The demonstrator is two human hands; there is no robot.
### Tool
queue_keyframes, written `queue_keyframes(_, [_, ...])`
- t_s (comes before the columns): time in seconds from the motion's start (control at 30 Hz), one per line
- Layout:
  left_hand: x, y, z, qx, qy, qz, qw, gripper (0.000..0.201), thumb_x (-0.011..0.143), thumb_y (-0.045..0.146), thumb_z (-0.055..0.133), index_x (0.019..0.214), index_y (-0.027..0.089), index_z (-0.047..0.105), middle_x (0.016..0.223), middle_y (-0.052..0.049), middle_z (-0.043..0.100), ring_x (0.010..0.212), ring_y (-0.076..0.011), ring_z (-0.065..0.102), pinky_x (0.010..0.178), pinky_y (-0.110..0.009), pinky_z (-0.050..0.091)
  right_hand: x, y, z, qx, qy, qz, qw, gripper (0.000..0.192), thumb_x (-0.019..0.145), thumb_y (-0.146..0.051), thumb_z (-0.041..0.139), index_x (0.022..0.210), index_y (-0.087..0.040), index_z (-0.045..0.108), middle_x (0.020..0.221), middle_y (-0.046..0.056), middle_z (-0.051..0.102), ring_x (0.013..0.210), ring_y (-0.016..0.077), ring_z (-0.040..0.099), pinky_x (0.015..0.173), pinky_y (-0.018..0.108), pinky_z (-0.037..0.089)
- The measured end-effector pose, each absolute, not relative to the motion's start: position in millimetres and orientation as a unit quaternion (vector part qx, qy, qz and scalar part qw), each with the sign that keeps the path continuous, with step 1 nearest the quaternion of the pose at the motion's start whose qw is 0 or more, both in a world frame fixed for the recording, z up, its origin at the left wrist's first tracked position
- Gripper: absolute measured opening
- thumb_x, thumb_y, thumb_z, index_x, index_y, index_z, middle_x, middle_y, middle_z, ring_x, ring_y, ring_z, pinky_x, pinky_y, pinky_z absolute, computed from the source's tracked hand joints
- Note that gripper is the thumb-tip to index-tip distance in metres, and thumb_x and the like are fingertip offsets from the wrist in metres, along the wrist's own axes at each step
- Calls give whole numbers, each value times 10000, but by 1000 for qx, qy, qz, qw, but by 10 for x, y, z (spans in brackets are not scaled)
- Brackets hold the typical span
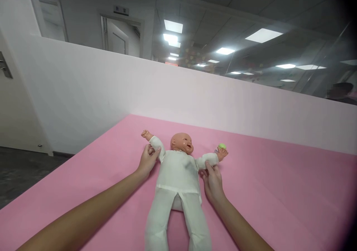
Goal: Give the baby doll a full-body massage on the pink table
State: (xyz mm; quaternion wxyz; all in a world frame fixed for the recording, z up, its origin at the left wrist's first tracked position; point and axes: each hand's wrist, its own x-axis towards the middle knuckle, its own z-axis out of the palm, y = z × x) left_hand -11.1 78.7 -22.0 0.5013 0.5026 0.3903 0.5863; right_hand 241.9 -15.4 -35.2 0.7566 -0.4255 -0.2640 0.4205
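Note:
A baby doll (178, 176) in a white top and white trousers lies on its back on a pink surface (279, 191), arms spread wide. My left hand (147, 161) grips the doll's sleeve at the arm on the left side of the view. My right hand (213, 182) pinches the sleeve of the other arm, thumb on top. A small green and pink object (221, 147) sits at the doll's hand on the right side of the view.
A white partition wall (195, 95) rises right behind the pink surface. Dark floor (22, 173) lies off the left edge. Doors and lit ceiling panels show beyond the wall, and part of another person (341, 92) appears at the far right.

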Motion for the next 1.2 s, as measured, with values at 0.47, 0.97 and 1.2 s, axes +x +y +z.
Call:
queue_keyframes(0.47, [-65, 609, -189, 770, 349, 504, 175, 431, 914, 177, 543, 1272, 341, 720, 997, -47, 588, 949, -201, 579, 782, -319, 488, 2336, -273, -265, -468, -659, 90, 582, 297, 822, -153, 609, 1067, -266, 733, 1098, 78, 662, 1080, 270, 590, 871, 403, 511])
queue_keyframes(0.97, [-118, 780, -245, 563, 426, 579, 408, 341, 903, 498, 648, 1078, 223, 547, 1096, -75, 705, 999, -236, 677, 833, -351, 525, 2375, -180, -276, -460, -345, 357, 736, 433, 804, -444, 767, 1157, -268, 587, 1077, 27, 660, 851, 180, 633, 684, 289, 531])
queue_keyframes(1.2, [-108, 768, -237, 606, 408, 563, 385, 327, 906, 453, 638, 1140, 228, 599, 1045, -55, 700, 931, -216, 663, 796, -323, 518, 2381, -192, -305, -483, -415, 288, 715, 380, 857, -429, 718, 1169, -246, 604, 1091, 48, 664, 936, 210, 632, 755, 322, 537])
